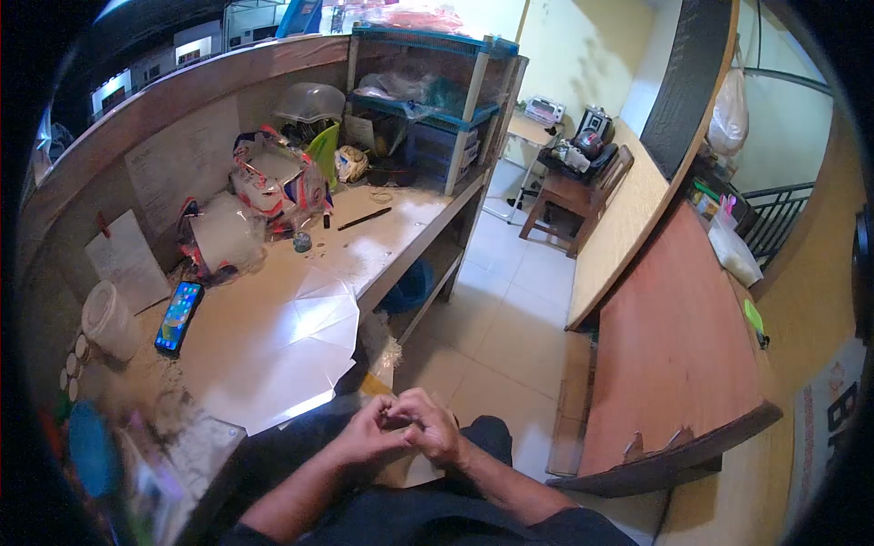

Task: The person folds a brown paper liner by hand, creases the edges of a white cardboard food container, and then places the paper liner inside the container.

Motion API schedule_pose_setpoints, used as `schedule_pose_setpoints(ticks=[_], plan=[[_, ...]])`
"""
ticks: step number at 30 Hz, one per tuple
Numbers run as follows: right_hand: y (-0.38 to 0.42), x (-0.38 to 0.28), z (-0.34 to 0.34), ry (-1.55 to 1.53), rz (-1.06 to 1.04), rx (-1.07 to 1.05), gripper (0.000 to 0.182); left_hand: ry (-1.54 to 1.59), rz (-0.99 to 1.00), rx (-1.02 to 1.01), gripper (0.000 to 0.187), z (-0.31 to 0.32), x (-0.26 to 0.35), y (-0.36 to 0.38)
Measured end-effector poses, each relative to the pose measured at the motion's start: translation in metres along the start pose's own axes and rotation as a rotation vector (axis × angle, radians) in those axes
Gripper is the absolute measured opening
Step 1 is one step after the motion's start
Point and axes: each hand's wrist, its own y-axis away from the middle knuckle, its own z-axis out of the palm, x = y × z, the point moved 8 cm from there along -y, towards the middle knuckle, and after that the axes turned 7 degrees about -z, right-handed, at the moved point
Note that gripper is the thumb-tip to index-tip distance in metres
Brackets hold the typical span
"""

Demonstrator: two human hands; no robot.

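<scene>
My left hand (367, 435) and my right hand (431, 429) meet over my lap, fingers curled in and pressed together. Whatever they may pinch is hidden by the fingers. A pale flat piece (411, 470) shows just beneath them, and a yellow item (373, 385) lies just beyond. Left of my hands, a creased, shiny white sheet (273, 369) rests on the worktable and reaches its front edge. Farther back on the table lies a smartphone (178, 317) with its screen lit.
Plastic-wrapped packs (273, 187), a black pen (364, 218), a small jar (302, 241) and a white tub (111, 320) stand or lie on the worktable (364, 259). A rack (419, 114) is behind. On my right is a reddish wooden board (669, 355).
</scene>
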Motion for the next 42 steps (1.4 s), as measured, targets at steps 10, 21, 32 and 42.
schedule_pose_setpoints(ticks=[10,21,32,42], plan=[[-0.022,0.002,0.01,0.312,0.061,-0.197,0.064,0.088,-0.19,0.251,0.053,-0.036,-0.019,0.016],[0.012,0.039,-0.002,0.065,0.398,0.085,0.04,0.204,-0.386,0.235,0.085,-0.048,-0.027,0.038],[0.002,0.038,-0.005,0.167,0.233,0.127,0.027,-0.014,-0.306,0.746,0.042,-0.059,-0.027,0.053],[0.002,-0.003,0.005,0.519,-0.211,0.098,0.016,0.522,-0.315,0.302,0.067,-0.043,-0.045,0.022]])
